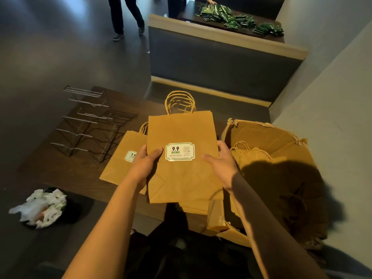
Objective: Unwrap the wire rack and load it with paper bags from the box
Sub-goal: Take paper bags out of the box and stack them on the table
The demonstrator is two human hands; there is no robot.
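The wire rack (88,125) stood bare at the left of the frame, no wrapping on it and no bags in it, so the loading looked wholly undone. At centre, the left hand (146,164) and right hand (220,164) pinched a stack of paper bags (181,129) by its sides, thumbs on top. Another bag (120,164) lay on the dark worktop (66,172); more waited in the torn box (281,150) at right. Lower left, crumpled white wrapping (40,208) filled a bin on the grey floor.
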